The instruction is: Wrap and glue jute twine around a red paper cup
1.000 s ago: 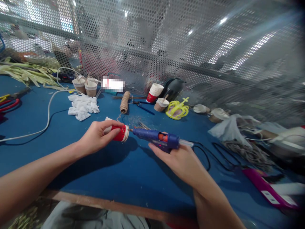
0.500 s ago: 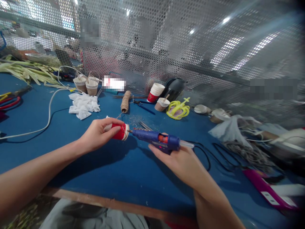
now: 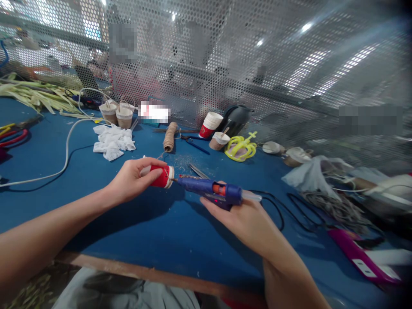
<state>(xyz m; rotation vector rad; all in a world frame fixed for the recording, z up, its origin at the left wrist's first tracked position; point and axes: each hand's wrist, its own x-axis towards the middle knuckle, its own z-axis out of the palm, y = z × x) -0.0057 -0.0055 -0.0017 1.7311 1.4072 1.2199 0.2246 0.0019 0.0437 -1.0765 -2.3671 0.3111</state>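
Observation:
My left hand [image 3: 133, 178] is closed around a red and white paper cup [image 3: 162, 177] lying on its side above the table. Twine runs around the cup's end and trails up to a twine spool [image 3: 169, 138]. In my right hand [image 3: 240, 214] is a blue hot glue gun [image 3: 209, 189], with a clear glue stick poking out of its back. Its nozzle points left, at or just beside the twine-wrapped end of the cup; whether they touch I cannot tell. Metal scissors or tweezers [image 3: 198, 171] lie behind the gun, partly hidden by it.
Blue-handled pliers [image 3: 196, 144], stacked paper cups [image 3: 211, 124] and a yellow crown-shaped piece [image 3: 240, 149] stand toward the mesh screen [image 3: 199, 56]. White cloth [image 3: 114, 140] and two twine-wrapped cups [image 3: 124, 116] are at left. A purple power strip [image 3: 357, 253] and cables lie at right.
The glue gun's nozzle has dropped slightly and shifted a little left along the cup's end. My left hand and the cup have barely moved.

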